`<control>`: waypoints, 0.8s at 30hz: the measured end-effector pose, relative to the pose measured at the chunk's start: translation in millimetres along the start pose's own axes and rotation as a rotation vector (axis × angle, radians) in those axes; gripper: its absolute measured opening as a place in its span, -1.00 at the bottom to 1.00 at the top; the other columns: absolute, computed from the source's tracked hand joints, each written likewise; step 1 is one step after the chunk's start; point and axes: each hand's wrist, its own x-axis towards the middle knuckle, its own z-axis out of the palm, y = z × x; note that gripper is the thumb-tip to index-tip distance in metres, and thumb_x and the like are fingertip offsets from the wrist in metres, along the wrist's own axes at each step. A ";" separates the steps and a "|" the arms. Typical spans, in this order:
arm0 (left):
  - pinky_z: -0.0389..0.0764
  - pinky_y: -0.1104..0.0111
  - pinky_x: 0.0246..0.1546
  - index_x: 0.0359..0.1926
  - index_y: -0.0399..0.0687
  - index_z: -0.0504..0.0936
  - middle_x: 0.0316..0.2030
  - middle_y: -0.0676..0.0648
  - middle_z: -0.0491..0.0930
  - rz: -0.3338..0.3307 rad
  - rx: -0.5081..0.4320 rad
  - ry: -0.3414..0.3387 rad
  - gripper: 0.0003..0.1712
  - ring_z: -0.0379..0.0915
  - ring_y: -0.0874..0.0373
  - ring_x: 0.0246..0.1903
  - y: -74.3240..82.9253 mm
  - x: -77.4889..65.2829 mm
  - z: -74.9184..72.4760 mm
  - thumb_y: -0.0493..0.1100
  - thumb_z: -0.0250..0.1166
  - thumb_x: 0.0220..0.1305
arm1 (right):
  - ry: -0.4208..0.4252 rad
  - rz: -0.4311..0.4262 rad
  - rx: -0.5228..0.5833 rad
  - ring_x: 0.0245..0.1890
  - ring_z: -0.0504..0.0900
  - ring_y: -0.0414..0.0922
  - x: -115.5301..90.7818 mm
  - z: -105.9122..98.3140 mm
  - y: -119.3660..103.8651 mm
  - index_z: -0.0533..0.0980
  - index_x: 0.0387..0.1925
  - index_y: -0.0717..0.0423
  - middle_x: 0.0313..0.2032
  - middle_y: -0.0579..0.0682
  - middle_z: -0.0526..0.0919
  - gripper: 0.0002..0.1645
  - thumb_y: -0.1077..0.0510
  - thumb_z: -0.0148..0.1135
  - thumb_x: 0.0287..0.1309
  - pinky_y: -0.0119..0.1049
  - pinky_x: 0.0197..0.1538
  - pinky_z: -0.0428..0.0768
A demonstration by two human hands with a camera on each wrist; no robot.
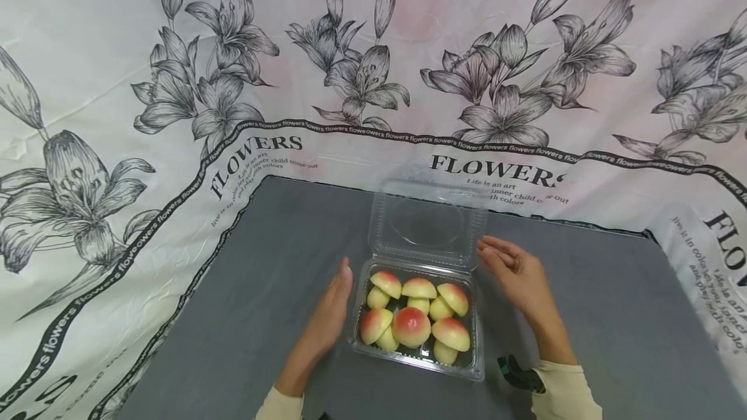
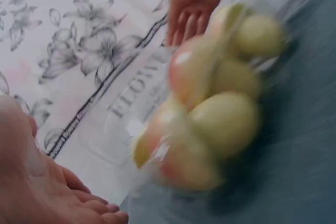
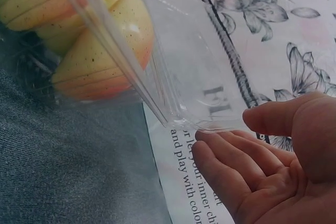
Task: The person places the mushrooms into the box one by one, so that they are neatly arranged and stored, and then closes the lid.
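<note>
A clear plastic clamshell box stands on the table with its lid raised at the back. Inside lie several mushroom-shaped pieces with red-and-yellow caps and pale yellow stems; the left wrist view shows them blurred. My left hand is beside the box's left side, fingers straight and apart from it. At the lid's right edge is my right hand. In the right wrist view, the lid's corner reaches the fingertips of that hand, thumb apart from the fingers; firm contact cannot be made out.
The grey tabletop lies under the box and both hands. A white cloth with black flower prints and lettering hangs behind and at the sides. A dark band is around the right wrist.
</note>
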 end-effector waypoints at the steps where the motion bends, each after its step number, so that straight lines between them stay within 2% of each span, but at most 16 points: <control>1: -0.17 -0.09 0.61 0.69 -0.28 -0.19 0.68 -0.29 -0.18 0.006 -0.024 -0.018 -0.13 -0.29 -0.19 0.66 1.2 11.7 -4.1 0.25 -0.46 0.71 | -0.001 0.000 -0.001 0.21 0.67 -0.29 -0.4 -1.4 0.4 0.41 0.48 0.29 0.36 0.30 0.55 -0.34 -0.03 0.15 0.58 -0.42 0.14 0.62; 5: -0.09 0.00 0.61 0.68 -0.34 -0.22 0.68 -0.31 -0.18 -0.008 -0.151 -0.093 -0.05 -0.25 -0.18 0.66 4.0 51.2 -15.5 0.32 -0.56 0.67 | -0.006 0.016 0.000 0.21 0.66 -0.32 -3.4 -3.2 2.0 0.40 0.48 0.27 0.36 0.28 0.55 -0.34 -0.04 0.16 0.58 -0.43 0.15 0.61; 8: -0.05 0.00 0.61 0.68 -0.33 -0.19 0.67 -0.31 -0.09 -0.020 -0.189 -0.107 -0.04 -0.17 -0.17 0.65 7.0 64.5 -18.9 0.34 -0.54 0.67 | -0.013 0.024 0.010 0.22 0.66 -0.32 -4.5 -1.1 2.6 0.41 0.48 0.26 0.36 0.27 0.56 -0.34 -0.03 0.17 0.57 -0.43 0.16 0.61; 12: -0.04 -0.02 0.61 0.69 -0.28 -0.09 0.65 -0.25 0.06 -0.004 -0.209 -0.123 -0.04 -0.05 -0.13 0.64 12.2 70.8 -19.0 0.36 -0.52 0.66 | -0.018 0.018 0.012 0.24 0.65 -0.28 -3.8 0.0 0.4 0.41 0.48 0.26 0.37 0.26 0.56 -0.35 -0.03 0.16 0.58 -0.40 0.18 0.61; 17: -0.02 -0.05 0.60 0.69 -0.18 0.02 0.63 -0.18 0.15 0.022 -0.209 -0.128 -0.06 0.03 -0.06 0.62 19.1 74.0 -16.4 0.39 -0.43 0.66 | 0.005 0.016 0.011 0.21 0.67 -0.26 -2.4 -3.4 -5.8 0.40 0.49 0.27 0.36 0.26 0.56 -0.33 -0.06 0.16 0.58 -0.46 0.14 0.61; 24: 0.02 -0.10 0.58 0.66 -0.19 0.14 0.60 -0.15 0.23 0.098 -0.179 -0.097 -0.10 0.09 -0.04 0.60 31.9 72.3 -16.1 0.36 -0.42 0.68 | 0.020 -0.014 0.020 0.20 0.64 -0.40 -3.6 -8.1 -16.0 0.40 0.50 0.21 0.38 0.22 0.55 -0.34 -0.05 0.16 0.57 -0.48 0.14 0.59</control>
